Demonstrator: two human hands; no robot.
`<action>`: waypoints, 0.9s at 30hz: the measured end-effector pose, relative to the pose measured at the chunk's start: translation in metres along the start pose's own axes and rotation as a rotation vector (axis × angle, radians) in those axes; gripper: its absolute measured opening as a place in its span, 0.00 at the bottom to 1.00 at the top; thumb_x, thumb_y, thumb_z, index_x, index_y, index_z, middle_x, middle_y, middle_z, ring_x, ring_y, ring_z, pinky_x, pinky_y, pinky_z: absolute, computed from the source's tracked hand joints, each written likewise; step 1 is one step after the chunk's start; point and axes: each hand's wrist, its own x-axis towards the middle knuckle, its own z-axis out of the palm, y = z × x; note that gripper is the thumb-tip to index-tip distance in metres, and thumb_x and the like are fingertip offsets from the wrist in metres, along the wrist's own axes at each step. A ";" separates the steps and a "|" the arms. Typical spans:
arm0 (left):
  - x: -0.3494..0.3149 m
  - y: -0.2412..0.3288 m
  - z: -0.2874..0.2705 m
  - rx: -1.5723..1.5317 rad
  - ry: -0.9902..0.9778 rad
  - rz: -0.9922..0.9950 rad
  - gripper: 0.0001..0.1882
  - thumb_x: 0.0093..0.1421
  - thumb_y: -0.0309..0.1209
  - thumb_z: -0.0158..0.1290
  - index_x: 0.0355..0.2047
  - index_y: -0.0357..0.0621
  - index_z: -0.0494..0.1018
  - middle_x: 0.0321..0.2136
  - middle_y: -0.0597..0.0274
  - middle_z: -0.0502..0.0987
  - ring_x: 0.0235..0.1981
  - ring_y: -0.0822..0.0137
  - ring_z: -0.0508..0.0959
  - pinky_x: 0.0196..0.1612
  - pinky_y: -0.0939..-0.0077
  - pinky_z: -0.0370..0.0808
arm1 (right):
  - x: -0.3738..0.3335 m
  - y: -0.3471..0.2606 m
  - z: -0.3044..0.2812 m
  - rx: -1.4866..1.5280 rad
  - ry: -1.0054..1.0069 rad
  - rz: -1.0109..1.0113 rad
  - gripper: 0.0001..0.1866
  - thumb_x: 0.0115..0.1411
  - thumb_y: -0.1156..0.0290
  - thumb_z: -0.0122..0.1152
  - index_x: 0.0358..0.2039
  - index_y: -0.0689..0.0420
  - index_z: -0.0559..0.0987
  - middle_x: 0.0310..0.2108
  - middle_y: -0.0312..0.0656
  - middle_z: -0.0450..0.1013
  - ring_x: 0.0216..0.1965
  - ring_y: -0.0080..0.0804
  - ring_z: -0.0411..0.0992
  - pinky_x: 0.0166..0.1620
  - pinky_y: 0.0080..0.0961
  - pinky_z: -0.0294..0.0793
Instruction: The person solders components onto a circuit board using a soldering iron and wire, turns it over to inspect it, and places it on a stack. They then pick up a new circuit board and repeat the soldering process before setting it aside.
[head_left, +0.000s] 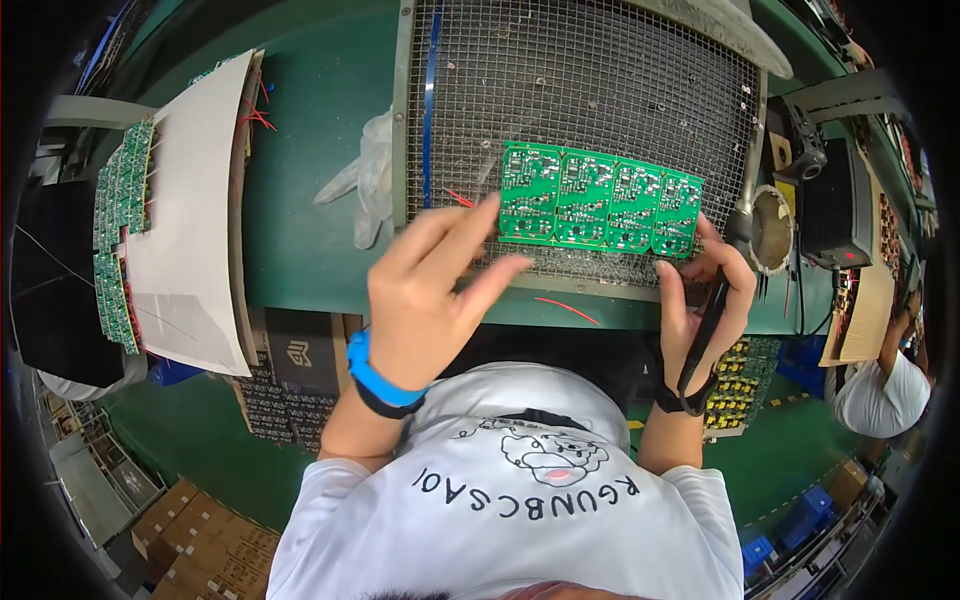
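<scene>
Left hand (425, 295) pinching left edge of green circuit board panel (598, 198), fingers spread, blue wristband (375, 380) on wrist. Right hand (705, 295) gripping black soldering iron (703, 330), thumb at panel's right corner. Panel flat on wire mesh grate (590, 90). White glove (368, 175) left of grate.

Both hands (560, 290) at green circuit panel (598, 199), perhaps touching

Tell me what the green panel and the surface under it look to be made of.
The green circuit board panel, gripped at both ends by the left hand and right hand, looks like rigid laminate with a glossy green coat and small solder points. The grid beneath looks like bare grey metal wire mesh, judging by its fine crossed strands.
</scene>
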 end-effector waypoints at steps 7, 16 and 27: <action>-0.006 0.015 -0.003 -0.065 0.101 0.026 0.20 0.46 0.22 0.69 0.42 0.35 0.81 0.25 0.57 0.79 0.22 0.67 0.78 0.27 0.77 0.76 | -0.005 0.001 0.004 0.279 0.107 0.039 0.24 0.54 0.90 0.62 0.48 0.59 0.65 0.52 0.59 0.72 0.39 0.26 0.73 0.44 0.21 0.74; -0.013 0.028 -0.018 -0.005 0.126 0.075 0.19 0.46 0.21 0.69 0.41 0.35 0.81 0.26 0.56 0.79 0.22 0.68 0.79 0.25 0.78 0.76 | -0.014 -0.011 0.004 0.407 0.160 0.013 0.24 0.55 0.89 0.63 0.48 0.57 0.64 0.53 0.61 0.71 0.42 0.32 0.75 0.47 0.27 0.75; -0.015 0.028 -0.018 -0.034 0.110 0.013 0.19 0.47 0.19 0.69 0.41 0.34 0.81 0.28 0.56 0.80 0.24 0.71 0.80 0.27 0.80 0.77 | -0.017 -0.016 0.000 0.422 0.156 -0.024 0.25 0.55 0.89 0.63 0.48 0.56 0.63 0.54 0.61 0.71 0.44 0.35 0.76 0.49 0.28 0.76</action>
